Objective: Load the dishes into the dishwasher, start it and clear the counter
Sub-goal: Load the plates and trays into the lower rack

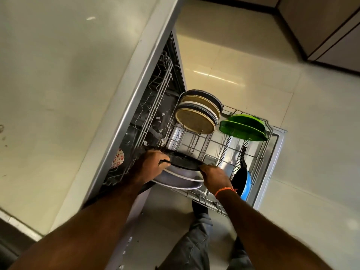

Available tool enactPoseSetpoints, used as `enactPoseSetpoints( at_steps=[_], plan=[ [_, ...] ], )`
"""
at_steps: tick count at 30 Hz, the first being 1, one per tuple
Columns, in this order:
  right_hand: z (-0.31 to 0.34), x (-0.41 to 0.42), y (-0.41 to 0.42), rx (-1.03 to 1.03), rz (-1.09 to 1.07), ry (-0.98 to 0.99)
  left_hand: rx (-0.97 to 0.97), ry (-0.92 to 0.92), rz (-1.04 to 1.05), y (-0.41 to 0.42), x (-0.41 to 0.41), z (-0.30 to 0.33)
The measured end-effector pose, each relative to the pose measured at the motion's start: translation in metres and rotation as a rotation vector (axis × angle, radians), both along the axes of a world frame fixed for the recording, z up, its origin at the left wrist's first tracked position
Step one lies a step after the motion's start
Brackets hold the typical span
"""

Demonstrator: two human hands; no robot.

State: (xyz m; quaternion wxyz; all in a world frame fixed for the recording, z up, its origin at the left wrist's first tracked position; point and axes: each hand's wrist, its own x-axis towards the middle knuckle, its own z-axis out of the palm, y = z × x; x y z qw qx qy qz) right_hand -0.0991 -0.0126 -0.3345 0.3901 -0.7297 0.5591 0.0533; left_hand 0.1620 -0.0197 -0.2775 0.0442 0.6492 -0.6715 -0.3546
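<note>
Over the pulled-out lower rack [259,158], the left hand [150,166] and right hand [214,177] each grip an edge of a dark flat pan [185,159]. Just under the hands, grey plates [179,179] stand in the rack; beyond them stand tan plates [196,118] and green plates [243,127].

The tabletop [58,84] on the left is pale cream with a few dark specks. The dishwasher [136,78] has a silver-grey rim and a dark inside, and its rack [204,145] is light grey wire. At the far end of the rack stand plates [196,117] with tan, speckled faces and dark blue and white edges. To their right are two bright green plates [243,127]. Nearer, on the right, a pan [242,182] is black inside and bright blue outside. Between the hands is a black plate [183,160] over grey-lilac plates [175,178] with white rims. A white cup [117,158] with red flower marks sits at the left. The right wrist wears an orange band [226,190]. The floor [292,94] is cream tile.
</note>
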Motion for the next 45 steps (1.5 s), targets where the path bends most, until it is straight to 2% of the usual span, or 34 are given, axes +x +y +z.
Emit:
enactPoseSetpoints(
  at_steps=[15,22,26,31,37,45],
  plan=[
    [-0.032,0.011,-0.002,0.116,-0.029,0.014,0.054,-0.129,0.042,-0.003,-0.001,-0.052],
    [-0.031,0.014,-0.004,0.224,-0.023,0.078,0.146,-0.205,0.079,-0.003,-0.010,-0.048],
    [-0.028,0.022,-0.002,0.188,-0.020,0.107,0.162,-0.234,0.052,0.000,-0.011,-0.045],
    [-0.017,0.026,0.001,0.107,-0.003,0.120,0.194,-0.272,0.000,0.005,-0.019,-0.036],
    [0.002,0.020,0.000,0.137,0.041,0.174,0.228,-0.292,-0.007,0.015,-0.039,-0.017],
    [0.078,0.007,-0.004,0.078,0.130,0.157,0.225,-0.270,0.119,0.041,-0.066,0.045]
  ],
)
